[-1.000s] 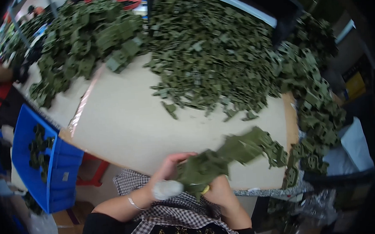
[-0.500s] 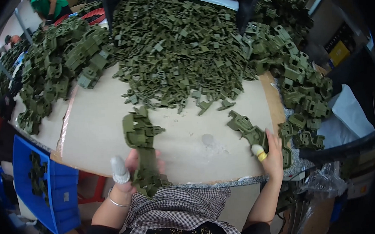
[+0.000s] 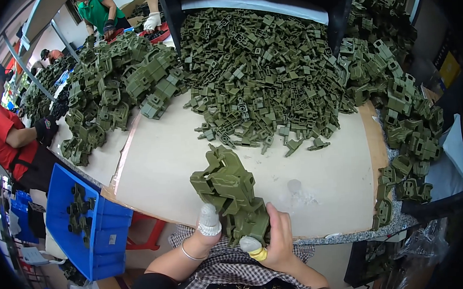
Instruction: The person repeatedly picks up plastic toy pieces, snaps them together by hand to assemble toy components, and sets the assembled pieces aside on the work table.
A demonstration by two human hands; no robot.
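Observation:
Olive-green plastic toy vehicle bodies are held close together above the table's front edge. My left hand, with a white cover on the thumb, closes around their left side; most of its fingers are hidden behind them. At the lower right, my right hand grips another green vehicle body, its thumb in a pale cover with yellow tape. The pieces overlap, and I cannot tell whether they are joined. Beyond them lies a large heap of small green plastic parts.
More vehicle bodies are piled at the left and along the right edge. A blue crate with assembled toy pieces stands at the lower left, near a red stool. A co-worker in red works at the left; others are farther back.
My right hand has brought the vehicle body from the table's right side over to my left hand. My left hand's pieces are now raised and tilted. The view has shifted left.

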